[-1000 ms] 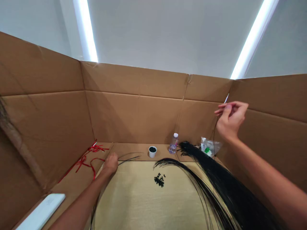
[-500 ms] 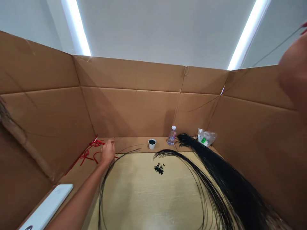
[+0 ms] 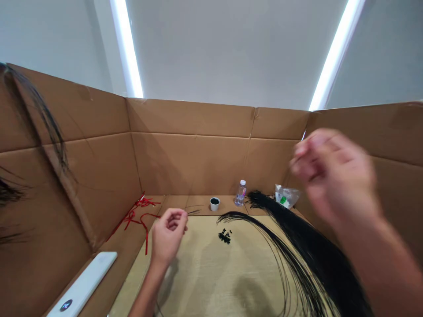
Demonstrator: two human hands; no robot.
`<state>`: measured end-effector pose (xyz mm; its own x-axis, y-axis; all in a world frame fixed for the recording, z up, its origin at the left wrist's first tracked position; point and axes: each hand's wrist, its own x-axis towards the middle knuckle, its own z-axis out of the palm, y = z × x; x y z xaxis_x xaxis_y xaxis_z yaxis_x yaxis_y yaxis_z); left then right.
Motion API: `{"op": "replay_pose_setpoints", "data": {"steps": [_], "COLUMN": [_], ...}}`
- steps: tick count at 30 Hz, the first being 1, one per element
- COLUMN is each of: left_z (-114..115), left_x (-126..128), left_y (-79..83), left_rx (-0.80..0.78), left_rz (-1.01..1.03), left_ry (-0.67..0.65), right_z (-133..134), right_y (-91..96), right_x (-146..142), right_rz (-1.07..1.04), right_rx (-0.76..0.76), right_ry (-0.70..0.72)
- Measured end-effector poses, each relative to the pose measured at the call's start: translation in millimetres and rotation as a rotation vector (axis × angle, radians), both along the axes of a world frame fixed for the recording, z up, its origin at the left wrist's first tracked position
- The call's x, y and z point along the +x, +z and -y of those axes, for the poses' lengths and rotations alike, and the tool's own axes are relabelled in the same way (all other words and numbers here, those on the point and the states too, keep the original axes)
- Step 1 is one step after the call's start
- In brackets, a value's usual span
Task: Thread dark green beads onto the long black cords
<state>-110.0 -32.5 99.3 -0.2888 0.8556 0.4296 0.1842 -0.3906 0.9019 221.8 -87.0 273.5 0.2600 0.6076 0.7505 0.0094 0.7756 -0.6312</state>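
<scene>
Bench (image 3: 198,281) is carrying one hank of black strands (image 3: 313,259), left hand (image 3: 168,233) curling its fingers together, raised right hand (image 3: 333,176) blurring too much to tell its grip.

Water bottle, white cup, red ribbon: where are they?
water bottle (image 3: 240,196): head view, on its middle
white cup (image 3: 214,208): head view, on its side
red ribbon (image 3: 142,203): head view, on a tangled bit

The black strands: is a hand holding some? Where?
The left hand curls beside thin black strands, too fine to tell if it pinches them. The right hand is too blurred to tell.
</scene>
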Motion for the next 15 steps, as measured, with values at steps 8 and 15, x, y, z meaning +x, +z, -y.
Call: {"op": "replay_pose_setpoints", "data": {"steps": [8, 15], "left_z": [49.9, 58.7], "left_x": [76.9, 92.0], "left_y": [-71.0, -93.8], "left_rx": [-0.211, -0.261], "left_rz": [0.082, -0.051], "left_ry": [-0.306, -0.352], "right_z": [-35.6, -26.2], "right_y": [-209.5, -245.6], "right_x": [-112.0, -106.0], "right_rz": [-0.315, -0.386], "right_rx": [-0.750, -0.741], "right_ry": [0.461, 0.386]}}
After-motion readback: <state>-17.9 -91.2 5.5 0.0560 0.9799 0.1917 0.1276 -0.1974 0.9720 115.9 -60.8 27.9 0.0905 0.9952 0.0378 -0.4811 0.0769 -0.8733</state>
